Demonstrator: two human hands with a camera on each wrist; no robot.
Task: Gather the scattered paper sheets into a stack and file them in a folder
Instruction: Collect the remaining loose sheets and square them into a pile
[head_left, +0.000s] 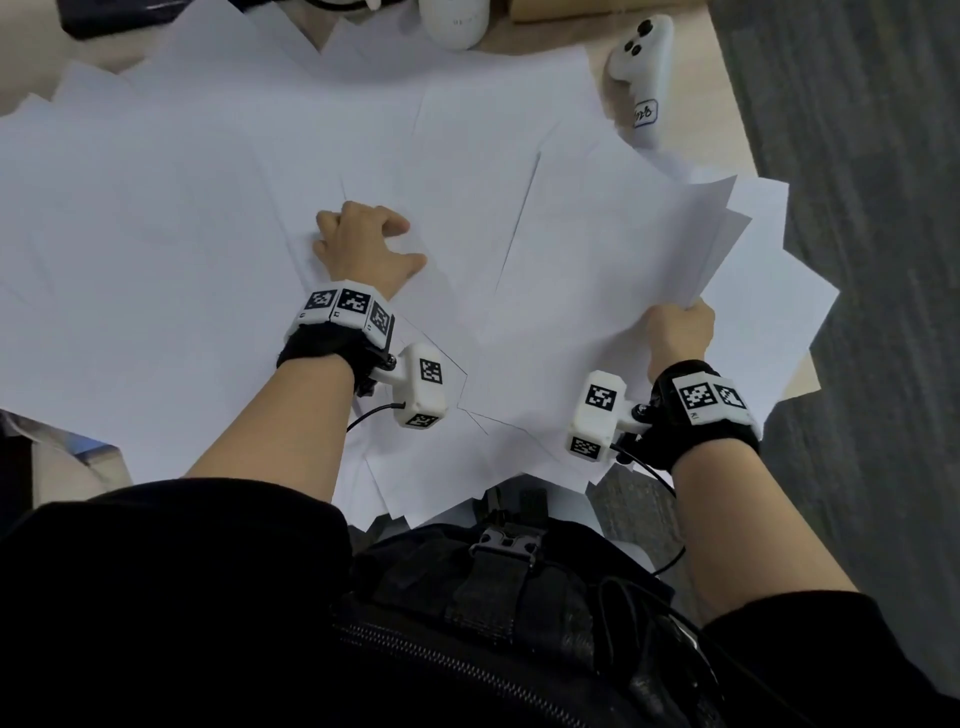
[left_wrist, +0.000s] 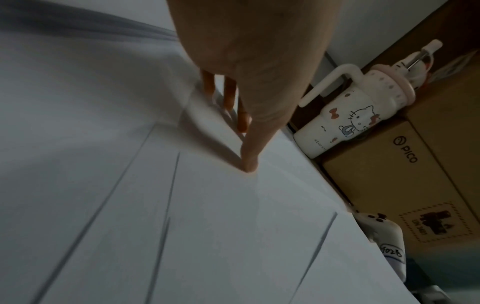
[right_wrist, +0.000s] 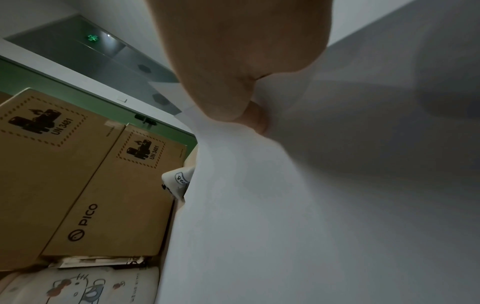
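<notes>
Your right hand (head_left: 678, 332) pinches a fanned bundle of paper sheets (head_left: 737, 249) at the table's (head_left: 727, 67) right edge; your left hand (head_left: 363, 247), fingers curled, presses on the scattered sheets (head_left: 156, 234) mid-table.

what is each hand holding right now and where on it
The right hand grips a bundle of paper sheets at its near edge. The left hand holds nothing; its fingertips press on the loose sheets spread over the desk.
</notes>
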